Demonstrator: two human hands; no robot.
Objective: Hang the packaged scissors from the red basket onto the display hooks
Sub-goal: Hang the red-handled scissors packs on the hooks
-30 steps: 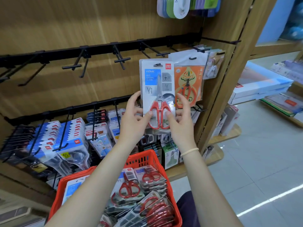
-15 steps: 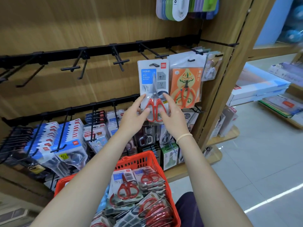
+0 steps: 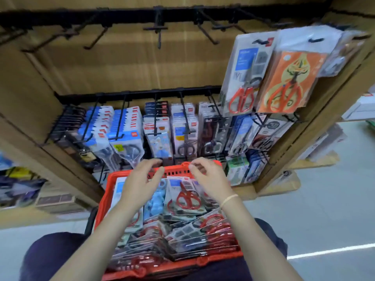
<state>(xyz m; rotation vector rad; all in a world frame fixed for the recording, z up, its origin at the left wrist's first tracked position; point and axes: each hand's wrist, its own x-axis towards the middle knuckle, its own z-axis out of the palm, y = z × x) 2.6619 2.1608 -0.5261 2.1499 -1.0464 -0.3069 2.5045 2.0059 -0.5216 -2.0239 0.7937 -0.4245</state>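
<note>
The wooden display wall [image 3: 121,63] carries black hook rails so packs hang face-out. The red basket [image 3: 107,191] rests near, on the person's lap, keeping stock within reach. One packaged scissors [image 3: 246,76] now hangs far right, released since half a second ago. The left hand [image 3: 140,185] and right hand [image 3: 209,179], loosely spread and empty, have dropped over the basket's remaining packs [image 3: 187,197].

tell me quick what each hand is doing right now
Left hand: open, holding nothing, over the red basket.
Right hand: open, fingers loosely curled, holding nothing.
</note>
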